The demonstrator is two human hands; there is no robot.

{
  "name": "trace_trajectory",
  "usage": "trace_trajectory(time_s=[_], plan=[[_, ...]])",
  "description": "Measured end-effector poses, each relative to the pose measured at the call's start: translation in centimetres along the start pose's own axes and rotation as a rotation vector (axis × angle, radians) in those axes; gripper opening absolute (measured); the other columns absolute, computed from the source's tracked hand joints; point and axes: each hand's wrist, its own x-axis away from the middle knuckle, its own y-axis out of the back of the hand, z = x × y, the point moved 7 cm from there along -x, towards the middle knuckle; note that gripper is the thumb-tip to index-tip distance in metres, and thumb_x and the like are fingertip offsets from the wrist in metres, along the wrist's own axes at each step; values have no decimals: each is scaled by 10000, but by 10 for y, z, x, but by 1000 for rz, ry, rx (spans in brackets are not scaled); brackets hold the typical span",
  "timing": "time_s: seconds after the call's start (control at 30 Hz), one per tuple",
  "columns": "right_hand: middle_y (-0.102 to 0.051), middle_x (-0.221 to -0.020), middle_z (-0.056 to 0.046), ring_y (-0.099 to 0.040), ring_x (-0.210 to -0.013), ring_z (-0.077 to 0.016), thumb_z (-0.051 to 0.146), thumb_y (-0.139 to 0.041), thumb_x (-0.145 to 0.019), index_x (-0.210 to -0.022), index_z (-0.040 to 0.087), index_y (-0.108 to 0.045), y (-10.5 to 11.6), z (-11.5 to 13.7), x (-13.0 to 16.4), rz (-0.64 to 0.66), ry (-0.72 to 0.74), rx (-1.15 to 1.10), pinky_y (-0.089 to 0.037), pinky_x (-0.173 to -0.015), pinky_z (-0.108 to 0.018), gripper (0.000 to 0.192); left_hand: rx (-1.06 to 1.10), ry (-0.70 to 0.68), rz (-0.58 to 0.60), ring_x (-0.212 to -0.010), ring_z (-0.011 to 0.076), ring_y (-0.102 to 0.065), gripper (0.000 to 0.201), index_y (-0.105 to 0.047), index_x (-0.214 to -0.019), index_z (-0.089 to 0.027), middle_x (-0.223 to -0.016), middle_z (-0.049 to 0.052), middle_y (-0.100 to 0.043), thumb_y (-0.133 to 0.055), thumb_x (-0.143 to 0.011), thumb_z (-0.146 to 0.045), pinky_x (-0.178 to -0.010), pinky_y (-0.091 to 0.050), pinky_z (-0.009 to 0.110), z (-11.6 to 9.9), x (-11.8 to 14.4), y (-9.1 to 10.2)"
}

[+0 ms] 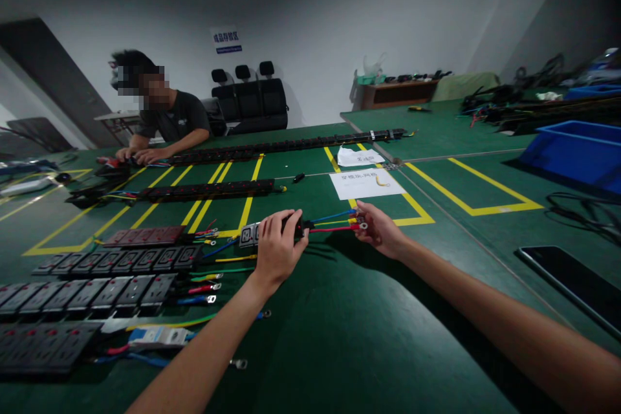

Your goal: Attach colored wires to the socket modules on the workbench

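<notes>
My left hand [279, 249] is closed over a short black socket module [248, 235], a little above the green table. Blue, yellow-green and red wires [330, 229] run from its right end to my right hand [381, 231], whose fingers pinch them near their tips. A ring terminal [363, 226] shows at the end of the red wire. To the left of my left hand lie rows of socket strips, among them a reddish one [145, 235], a black one [121, 261] and a grey-black one [92, 295], with terminal-ended wires at their right ends.
Across the table [310, 336], a person [169, 116] handles a long black strip [291, 144]. A shorter strip [208, 189] lies nearer. Paper sheets [366, 186] lie ahead. On the right are a phone [572, 284], black cables [577, 210] and a blue bin [577, 155].
</notes>
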Motion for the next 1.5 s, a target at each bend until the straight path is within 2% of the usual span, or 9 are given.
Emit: trace_trajectory(time_s=[0.27, 0.53, 0.67, 0.83, 0.93, 1.07, 1.17, 1.3, 1.5], plan=[[-519, -586, 19, -398, -460, -87, 513, -731, -836, -762, 215, -533, 1, 0, 0, -57, -13, -21, -221, -348, -178, 365, 6, 6, 12, -1179, 298, -629, 402, -613, -1370, -170, -1255, 157, -673, -596, -998, -319, -1023, -498, 482, 1, 1, -1], [-531, -582, 6, -386, -468, -93, 615, -628, -861, -796, 208, -574, 0, -2, 1, -65, -52, -46, -219, -380, -184, 416, -5, 3, -12, -1178, 295, -626, 398, -613, -1359, -156, -1251, 160, -666, -607, -997, -321, -1024, -498, 471, 1, 1, 0], [-446, -573, 37, -322, -470, -103, 650, -655, -788, -735, 234, -531, 9, 10, 0, -170, 156, -14, -193, -398, -224, 437, -12, 21, 17, -1182, 302, -622, 403, -610, -1371, -161, -1264, 163, -669, -592, -1004, -327, -1020, -501, 486, 1, 0, -2], [-399, -599, 26, -334, -565, -145, 535, -698, -812, -648, 251, -490, 17, 45, 30, -468, 673, 370, -273, -494, -273, 388, -27, 22, 120, -1191, 302, -624, 395, -614, -1369, -162, -1273, 155, -677, -585, -1005, -312, -1032, -492, 503, 0, 1, -12], [-457, -612, 7, -378, -601, -168, 458, -716, -830, -668, 257, -551, 0, 46, 41, -400, 783, 619, -321, -567, -308, 307, -31, 31, 156, -1190, 302, -625, 386, -620, -1364, -171, -1272, 150, -681, -581, -1004, -304, -1028, -491, 509, 1, 1, -16], [-524, -675, -21, -439, -652, -189, 408, -729, -828, -697, 258, -608, -22, 33, 44, -213, 771, 777, -349, -623, -326, 233, -41, 32, 186, -1186, 307, -623, 388, -623, -1362, -169, -1273, 152, -680, -583, -1001, -304, -1023, -487, 510, 2, 2, -19], [-532, -680, -25, -450, -658, -189, 418, -700, -859, -688, 254, -611, -30, 30, 45, -168, 777, 810, -350, -638, -328, 253, -49, 17, 247, -1188, 309, -618, 401, -624, -1366, -165, -1270, 150, -675, -603, -988, -299, -1022, -486, 502, 1, 3, -24], [-492, -612, -12, -432, -611, -177, 510, -588, -926, -642, 243, -602, -19, 32, 38, -249, 719, 688, -335, -599, -318, 390, -54, 9, 301, -1192, 311, -614, 426, -623, -1372, -157, -1269, 149, -664, -633, -965, -279, -1023, -487, 503, 2, 4, -28], [-345, -502, 33, -274, -467, -130, 594, -611, -840, -614, 248, -558, 22, 18, 8, -418, 462, 223, -196, -444, -287, 416, -52, 6, 300, -1191, 307, -616, 425, -620, -1375, -165, -1268, 153, -665, -621, -965, -277, -1023, -492, 508, 2, 4, -28]])
